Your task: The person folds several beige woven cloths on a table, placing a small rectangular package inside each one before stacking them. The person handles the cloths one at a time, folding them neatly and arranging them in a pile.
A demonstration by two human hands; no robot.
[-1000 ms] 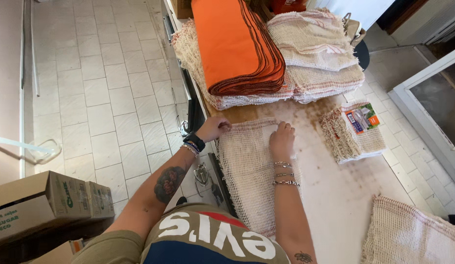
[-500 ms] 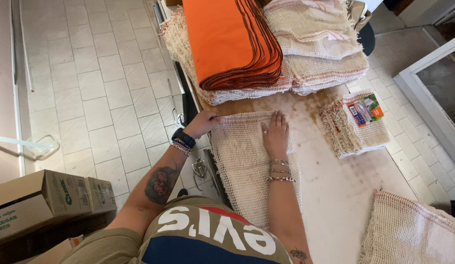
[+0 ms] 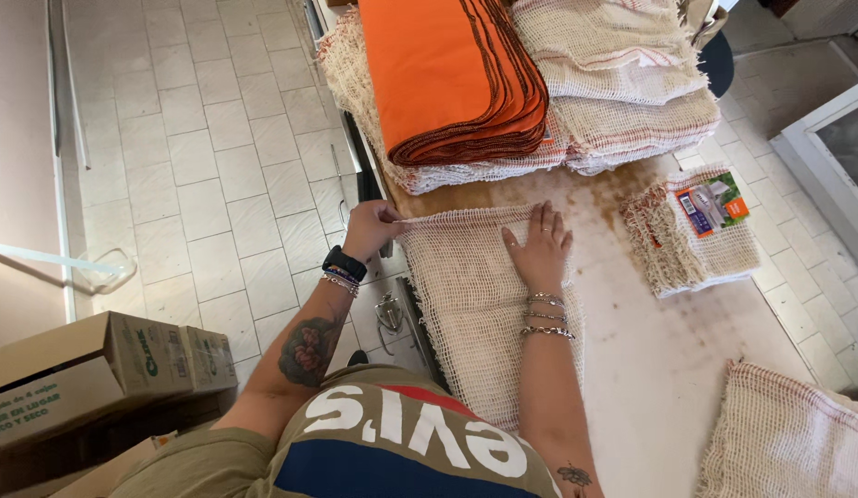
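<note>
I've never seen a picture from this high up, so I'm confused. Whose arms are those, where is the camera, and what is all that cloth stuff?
The camera sits on a person's head and looks down, so you see that person's own two arms. The left hand pinches the far corner of a beige net cloth at the table's edge. The right hand lies flat on that cloth, pressing it onto the wooden table. Farther back sits a stack of orange cloths on top of more beige net cloths. To the right is a folded cloth with a colourful paper label, and another net cloth lies at the near corner. Down on the left, by the tiled floor, are cardboard boxes.
</note>
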